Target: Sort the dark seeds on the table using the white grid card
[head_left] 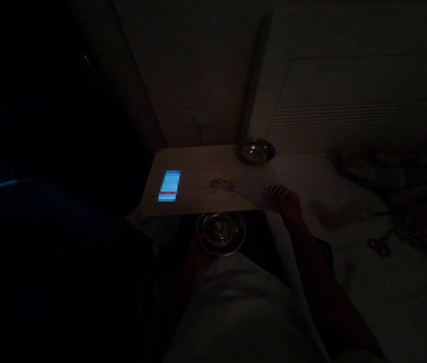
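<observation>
In the dim head view my right hand point(288, 204) grips a pale, flat sheet point(251, 185), perhaps paper or thin card, low over the small wooden table point(194, 157). Beside the sheet's left end lies a scatter of small dark bits point(220, 185), too small to name. Below the table's near edge, a round shiny metal bowl point(241, 229) sits over my lap with some bits inside. My left hand point(198, 247) holds that bowl by its left rim; its fingers are hard to make out in the dark.
A lit phone point(169, 185) lies on the table's left side. Another metal bowl point(257, 151) stands at the back right corner. Scissors point(379, 247) and crumpled cloth point(391, 171) lie on the bed point(350, 302) at right. A wall socket point(197, 118) holds a plugged cable.
</observation>
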A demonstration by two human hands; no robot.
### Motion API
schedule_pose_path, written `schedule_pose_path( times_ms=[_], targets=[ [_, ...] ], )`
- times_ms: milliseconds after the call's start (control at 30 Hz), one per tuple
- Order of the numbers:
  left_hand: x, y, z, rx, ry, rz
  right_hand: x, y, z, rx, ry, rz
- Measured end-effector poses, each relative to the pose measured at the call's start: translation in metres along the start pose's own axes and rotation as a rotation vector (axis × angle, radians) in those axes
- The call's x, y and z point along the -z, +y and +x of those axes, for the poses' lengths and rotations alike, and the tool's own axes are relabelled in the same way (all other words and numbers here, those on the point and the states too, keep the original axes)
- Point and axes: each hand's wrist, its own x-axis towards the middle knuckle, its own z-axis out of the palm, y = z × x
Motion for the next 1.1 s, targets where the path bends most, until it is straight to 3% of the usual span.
schedule_pose_path(
  times_ms=[200,333,500,833,1100],
  targets=[
    [-0.015,0.004,0.004,0.098,0.017,-0.016,0.009,0.000,-0.004,0.038,-0.032,-0.117],
    [-0.015,0.004,0.002,0.080,0.045,-0.002,0.006,-0.005,-0.004,0.090,-0.073,-0.222],
    [-0.014,0.003,0.000,0.036,0.067,0.016,0.004,-0.009,-0.007,0.120,-0.037,-0.307],
    [-0.012,0.003,0.001,0.018,0.034,0.041,-0.005,-0.013,-0.011,0.113,-0.123,-0.220],
    [-0.006,-0.004,-0.003,-0.164,0.066,0.116,-0.003,-0.017,-0.014,0.111,-0.107,-0.273]
  ],
)
